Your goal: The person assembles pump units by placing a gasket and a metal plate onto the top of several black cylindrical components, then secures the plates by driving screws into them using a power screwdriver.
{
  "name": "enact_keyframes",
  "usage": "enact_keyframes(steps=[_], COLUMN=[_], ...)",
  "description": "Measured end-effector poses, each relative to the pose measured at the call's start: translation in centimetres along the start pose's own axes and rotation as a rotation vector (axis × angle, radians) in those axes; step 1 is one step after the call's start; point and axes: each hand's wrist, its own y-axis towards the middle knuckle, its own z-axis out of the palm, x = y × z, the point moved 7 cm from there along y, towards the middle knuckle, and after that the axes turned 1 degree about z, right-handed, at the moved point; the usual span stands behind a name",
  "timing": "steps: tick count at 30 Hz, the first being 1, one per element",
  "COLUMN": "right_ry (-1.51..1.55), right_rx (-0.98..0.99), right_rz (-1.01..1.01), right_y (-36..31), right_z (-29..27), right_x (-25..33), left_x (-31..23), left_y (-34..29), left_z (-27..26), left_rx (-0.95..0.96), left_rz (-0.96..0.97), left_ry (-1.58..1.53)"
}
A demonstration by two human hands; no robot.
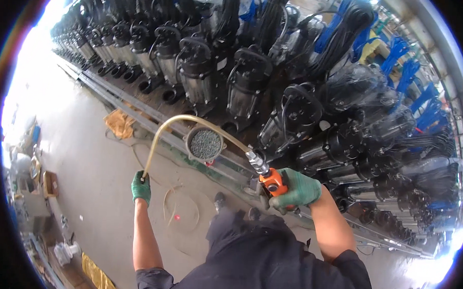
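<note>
My left hand (pixel 141 187), in a green glove, is closed around the end of a pale yellow, see-through hose (pixel 182 117). The hose arches up and over to the metal fitting (pixel 257 161) at the front of an orange-and-black hand tool (pixel 274 183). My right hand (pixel 298 190), also in a green glove, grips this tool; its fingers wrap round the body and partly hide it. Beneath the arch stands a round metal cup (pixel 188 154) filled with small grey pieces, too small to name. Neither hand touches it.
Rows of black-and-silver pumps (pixel 246 86) with coiled black cables fill the far side and right, behind metal rails (pixel 155 131). A loose hose (pixel 198 214) loops on the floor. Brown crumpled paper (pixel 119 123) lies by the rail. A cardboard box (pixel 50 184) stands left.
</note>
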Motion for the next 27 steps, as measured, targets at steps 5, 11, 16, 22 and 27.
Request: enact_keyframes(steps=[5,11,16,22,27], right_ry=[0.083,0.018,-0.23,-0.357,-0.389], right_rx=[-0.119,-0.128,-0.169,-0.376,-0.592], right_rz=[-0.005,0.071,-0.161,-0.333,-0.519], right_y=[-1.4,-2.8,-1.9,-7.6,-14.7], right_z=[-0.3,-1.2,-1.4,-3.5,-7.9], right_x=[2.3,1.5,1.3,2.0,5.9], left_x=[-14.7,-34.1,-48.0,-53.6,-61.3], left_y=[-2.0,-12.0,-20.1,-24.8,-27.9], left_z=[4.4,8.7,13.8,16.0,16.8], left_rx=[0.011,0.35,1.179,1.27,1.068], left_rz=[0.296,0.641,0.072,0.202,0.678], left_ry=[-0.152,-0.513,-1.708,-1.538,-1.376])
